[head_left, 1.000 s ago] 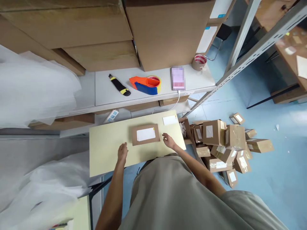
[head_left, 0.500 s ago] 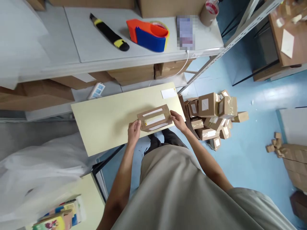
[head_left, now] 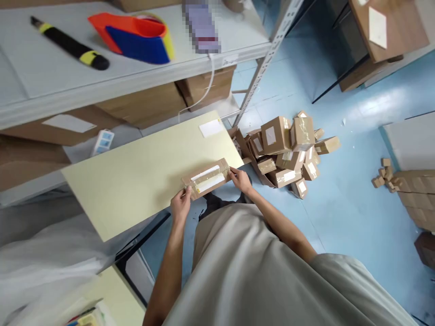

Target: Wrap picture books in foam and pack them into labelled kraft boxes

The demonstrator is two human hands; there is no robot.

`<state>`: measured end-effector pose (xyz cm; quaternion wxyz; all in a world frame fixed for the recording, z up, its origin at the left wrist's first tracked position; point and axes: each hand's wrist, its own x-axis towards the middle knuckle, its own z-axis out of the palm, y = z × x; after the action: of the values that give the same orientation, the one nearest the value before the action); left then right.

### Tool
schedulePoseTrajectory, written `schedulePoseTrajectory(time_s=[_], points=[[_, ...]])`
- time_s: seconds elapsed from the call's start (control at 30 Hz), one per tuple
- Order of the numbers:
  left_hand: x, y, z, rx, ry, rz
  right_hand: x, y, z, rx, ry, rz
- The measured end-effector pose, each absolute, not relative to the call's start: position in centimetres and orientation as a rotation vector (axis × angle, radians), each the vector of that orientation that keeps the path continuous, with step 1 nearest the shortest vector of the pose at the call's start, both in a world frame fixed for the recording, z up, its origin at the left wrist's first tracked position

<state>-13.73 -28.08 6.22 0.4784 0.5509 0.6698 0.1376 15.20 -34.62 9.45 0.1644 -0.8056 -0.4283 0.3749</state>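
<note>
Between my two hands is a small brown cardboard box point(head_left: 205, 178) with white label strips and clear tape on it. My left hand point(head_left: 180, 203) is closed on its left end, thumb on the top edge. At the opposite end my right hand point(head_left: 240, 179) pinches the corner. The box is held at the front edge of a pale yellow tabletop point(head_left: 136, 181); whether it touches the top I cannot tell. A white paper slip point(head_left: 210, 127) lies near the table's far right corner.
A shelf point(head_left: 68, 88) behind the table carries a utility knife point(head_left: 70, 43), an orange and blue tape dispenser point(head_left: 132, 38) and a phone point(head_left: 201, 27) on a white cable. Right of the table, several taped cartons point(head_left: 275, 136) are heaped on the blue floor. A metal upright point(head_left: 268, 63) stands at the shelf's end.
The box has tilted in my hands, so one of its labelled sides is now turned out of sight. My view has swung right, shifting the shelf and table leftward. Both hands keep their hold.
</note>
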Motion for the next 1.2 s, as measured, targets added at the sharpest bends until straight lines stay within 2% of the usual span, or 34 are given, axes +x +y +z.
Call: schedulePoseTrajectory(time_s=[0.13,0.33,0.6,0.83,1.0,1.2], points=[[-6.7,-28.2,7.6,1.339,1.527,0.37,23.0,-35.9,12.2,-2.311,-1.181,0.935],[12.6,-30.6,10.6,1.151,1.316,0.348,39.3,-40.8,17.3,-2.267,-1.109,0.577],[35.1,-40.3,15.7,0.888,0.782,-0.153,60.8,-51.5,25.5,-2.427,-1.023,0.248],[50.6,-46.7,15.0,0.568,0.601,-0.356,75.5,-51.4,24.6,-2.693,-1.114,0.143],[55.3,-48.7,12.3,0.504,0.76,-0.4,78.5,-46.4,21.5,-2.531,-1.337,0.245],[46.4,-45.6,9.5,0.479,0.779,-0.389,71.2,-43.1,17.9,-2.219,-1.527,0.546]])
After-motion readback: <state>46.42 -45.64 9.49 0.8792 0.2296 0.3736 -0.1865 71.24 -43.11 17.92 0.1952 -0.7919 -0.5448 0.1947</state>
